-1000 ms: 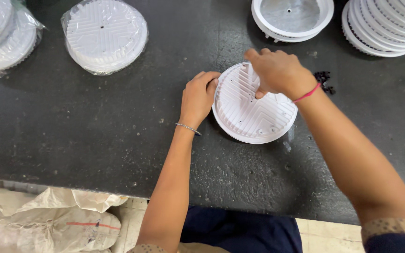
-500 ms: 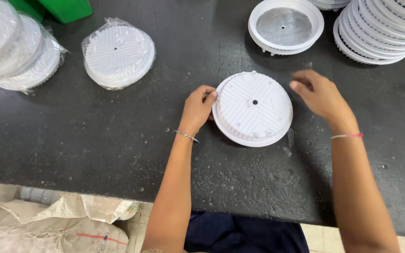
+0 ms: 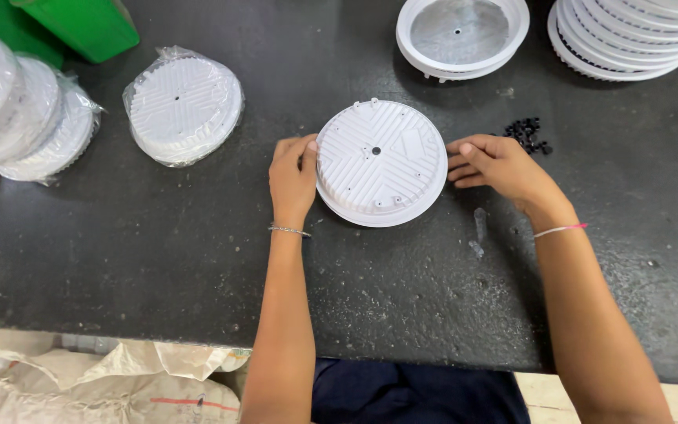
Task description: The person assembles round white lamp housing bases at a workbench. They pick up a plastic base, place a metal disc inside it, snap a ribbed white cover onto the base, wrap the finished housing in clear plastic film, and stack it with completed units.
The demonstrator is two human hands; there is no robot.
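Observation:
A round white ribbed disc (image 3: 380, 161) with a small centre hole lies flat on the black worktop (image 3: 158, 251). My left hand (image 3: 293, 174) grips its left rim, thumb on the edge. My right hand (image 3: 496, 166) touches the right rim with its fingertips, fingers extended. Both hands hold the disc from opposite sides. A small heap of black screws (image 3: 527, 133) lies just beyond my right hand.
A white dish-shaped housing (image 3: 462, 35) stands at the back; a stack of white discs (image 3: 629, 35) fills the back right corner. Bagged discs (image 3: 184, 106) and more bagged ones (image 3: 17, 110) lie at left, near a green bin (image 3: 80, 23). Sacks (image 3: 96, 385) sit below the table edge.
My right hand lifted off the disc's top, swung out to the right, then came back to the right rim. The left hand stayed on the left rim.

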